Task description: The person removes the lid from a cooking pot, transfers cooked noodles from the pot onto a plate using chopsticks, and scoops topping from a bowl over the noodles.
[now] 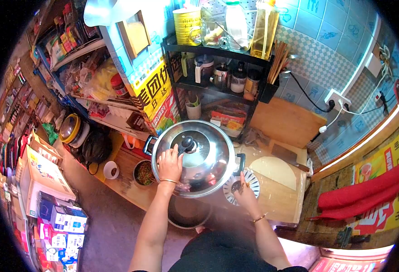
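A wide pot with a shiny metal lid [208, 167] stands in the middle of the view. My left hand [170, 164] is closed on the lid's black knob [188, 144], its wrist with a bracelet above the lid. At the pot's right side, below its black side handle [240, 163], my right hand [244, 192] is closed on a dark thing that I cannot make out. Under that hand lies a plate with a striped rim [253, 182]. A dark pan [188, 213] sits partly hidden below the pot's front edge.
A bowl of chopped food [143, 173] and a white bowl [111, 170] stand to the left. On the right are a round pale sheet [274, 171] and a cleaver [284, 154] on a board. Behind rises a black rack [217, 49] with jars. A red cloth [362, 192] lies far right.
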`<action>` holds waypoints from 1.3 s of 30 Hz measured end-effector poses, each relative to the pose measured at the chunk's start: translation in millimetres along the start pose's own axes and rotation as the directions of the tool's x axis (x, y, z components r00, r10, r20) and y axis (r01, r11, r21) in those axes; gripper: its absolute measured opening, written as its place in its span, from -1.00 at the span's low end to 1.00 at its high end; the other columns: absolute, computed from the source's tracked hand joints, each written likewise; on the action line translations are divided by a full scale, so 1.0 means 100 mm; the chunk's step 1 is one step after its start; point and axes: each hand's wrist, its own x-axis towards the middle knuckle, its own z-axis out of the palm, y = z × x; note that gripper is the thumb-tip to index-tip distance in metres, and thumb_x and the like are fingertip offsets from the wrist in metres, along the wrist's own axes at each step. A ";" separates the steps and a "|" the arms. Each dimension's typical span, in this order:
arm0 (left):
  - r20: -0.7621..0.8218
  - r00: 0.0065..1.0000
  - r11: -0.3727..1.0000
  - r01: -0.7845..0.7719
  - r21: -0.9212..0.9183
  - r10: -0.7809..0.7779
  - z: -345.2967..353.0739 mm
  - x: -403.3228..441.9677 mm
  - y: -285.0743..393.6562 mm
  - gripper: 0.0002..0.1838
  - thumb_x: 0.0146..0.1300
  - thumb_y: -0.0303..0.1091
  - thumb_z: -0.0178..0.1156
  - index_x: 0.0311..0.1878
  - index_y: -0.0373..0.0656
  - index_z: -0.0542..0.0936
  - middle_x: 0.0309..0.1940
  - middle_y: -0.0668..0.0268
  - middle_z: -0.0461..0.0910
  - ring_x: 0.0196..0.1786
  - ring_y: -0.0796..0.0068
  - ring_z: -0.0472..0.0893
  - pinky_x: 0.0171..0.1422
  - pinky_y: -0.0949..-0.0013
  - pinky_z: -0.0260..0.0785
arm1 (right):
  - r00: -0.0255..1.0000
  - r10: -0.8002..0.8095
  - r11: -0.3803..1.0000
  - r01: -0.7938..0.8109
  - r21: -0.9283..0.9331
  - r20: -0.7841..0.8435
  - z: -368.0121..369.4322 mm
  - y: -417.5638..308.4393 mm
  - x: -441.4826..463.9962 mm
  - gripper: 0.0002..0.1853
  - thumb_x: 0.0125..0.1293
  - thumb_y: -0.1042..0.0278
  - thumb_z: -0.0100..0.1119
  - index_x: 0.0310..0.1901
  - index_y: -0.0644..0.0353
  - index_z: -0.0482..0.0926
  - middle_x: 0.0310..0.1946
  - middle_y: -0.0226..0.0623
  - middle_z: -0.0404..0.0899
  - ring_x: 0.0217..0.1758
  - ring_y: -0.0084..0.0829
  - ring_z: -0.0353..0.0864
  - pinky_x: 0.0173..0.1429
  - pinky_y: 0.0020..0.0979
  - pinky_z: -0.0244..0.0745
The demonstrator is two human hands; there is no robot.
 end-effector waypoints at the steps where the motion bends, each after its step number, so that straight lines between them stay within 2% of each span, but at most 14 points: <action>1: 0.004 1.000 1.000 -0.001 0.000 0.001 -0.01 0.01 0.00 -0.56 0.19 -0.18 0.15 0.11 -0.17 0.48 -0.22 0.22 0.51 -0.16 0.23 0.47 -0.08 0.22 0.32 | 1.000 -0.001 1.000 0.001 0.000 0.000 -0.02 -0.03 0.00 -0.11 0.14 0.31 0.04 0.44 0.07 -0.23 -0.50 0.14 0.57 -0.41 0.08 0.61 -0.28 -0.08 0.52; 4: 0.010 1.000 1.000 -0.005 -0.031 0.005 -0.03 0.01 0.01 -0.54 0.19 -0.25 0.16 0.15 -0.20 0.43 -0.25 0.15 0.49 -0.18 0.18 0.46 -0.10 0.19 0.32 | 0.996 0.076 0.997 -0.076 -0.002 0.038 -0.02 -0.04 0.01 -0.11 0.14 0.30 0.05 0.44 0.09 -0.22 -0.52 0.14 0.57 -0.42 0.09 0.60 -0.29 -0.08 0.52; 6: 0.010 1.000 0.999 -0.006 -0.036 0.006 -0.03 0.01 0.01 -0.54 0.19 -0.25 0.16 0.15 -0.20 0.43 -0.25 0.15 0.49 -0.18 0.17 0.46 -0.10 0.19 0.32 | 0.998 -0.005 1.000 0.004 -0.012 -0.062 0.07 0.03 0.02 -0.12 0.13 0.30 0.05 0.43 0.14 -0.20 -0.55 0.13 0.56 -0.46 0.09 0.59 -0.35 -0.08 0.51; 9: 0.002 1.000 0.999 -0.009 -0.038 0.009 -0.02 0.00 0.00 -0.53 0.18 -0.26 0.17 0.15 -0.20 0.43 -0.25 0.15 0.49 -0.18 0.17 0.46 -0.11 0.19 0.32 | 0.995 -0.037 0.996 0.029 -0.088 -0.093 0.14 0.08 0.03 -0.12 0.12 0.30 0.06 0.43 0.17 -0.19 -0.56 0.14 0.55 -0.49 0.10 0.58 -0.38 -0.06 0.50; 15: 0.011 1.000 0.999 0.000 -0.040 0.001 -0.04 0.01 0.01 -0.54 0.18 -0.25 0.17 0.14 -0.20 0.43 -0.24 0.16 0.49 -0.16 0.17 0.46 -0.09 0.20 0.32 | 0.987 -0.098 0.994 0.091 -0.062 -0.126 0.11 0.06 0.02 -0.10 0.12 0.29 0.08 0.43 0.17 -0.21 -0.55 0.16 0.55 -0.49 0.11 0.58 -0.39 -0.04 0.51; 27: 0.025 1.000 0.999 0.008 -0.039 -0.007 -0.04 0.01 0.01 -0.54 0.19 -0.24 0.16 0.14 -0.20 0.44 -0.22 0.16 0.49 -0.15 0.18 0.46 -0.09 0.21 0.31 | 1.000 -0.002 0.999 0.001 -0.043 -0.024 0.07 0.03 0.01 -0.09 0.14 0.26 0.08 0.44 0.12 -0.23 -0.48 0.17 0.58 -0.43 0.09 0.60 -0.33 -0.06 0.52; 31: 0.016 1.000 1.000 0.005 0.004 -0.005 -0.02 0.01 0.00 -0.55 0.19 -0.17 0.15 0.11 -0.18 0.47 -0.24 0.22 0.51 -0.17 0.24 0.48 -0.09 0.22 0.31 | 0.998 -0.041 0.998 0.039 -0.046 -0.045 0.08 0.06 0.01 -0.09 0.14 0.26 0.07 0.44 0.12 -0.24 -0.49 0.15 0.58 -0.43 0.08 0.60 -0.32 -0.07 0.52; 33: 0.011 1.000 1.000 0.004 0.006 -0.004 -0.01 0.00 0.00 -0.55 0.19 -0.17 0.15 0.11 -0.18 0.47 -0.24 0.22 0.51 -0.17 0.23 0.48 -0.09 0.22 0.31 | 1.000 0.006 0.999 -0.007 -0.049 -0.017 0.06 0.03 0.00 -0.09 0.15 0.26 0.08 0.44 0.13 -0.25 -0.49 0.13 0.58 -0.43 0.07 0.61 -0.32 -0.08 0.52; 39: 0.012 1.000 1.000 0.014 -0.005 -0.014 -0.04 0.01 0.02 -0.51 0.18 -0.15 0.17 0.11 -0.22 0.46 -0.23 0.19 0.50 -0.16 0.21 0.47 -0.08 0.22 0.31 | 1.000 0.019 0.999 -0.020 -0.026 -0.009 0.01 -0.06 -0.02 -0.09 0.15 0.28 0.08 0.44 0.12 -0.26 -0.49 0.13 0.58 -0.41 0.07 0.61 -0.29 -0.09 0.53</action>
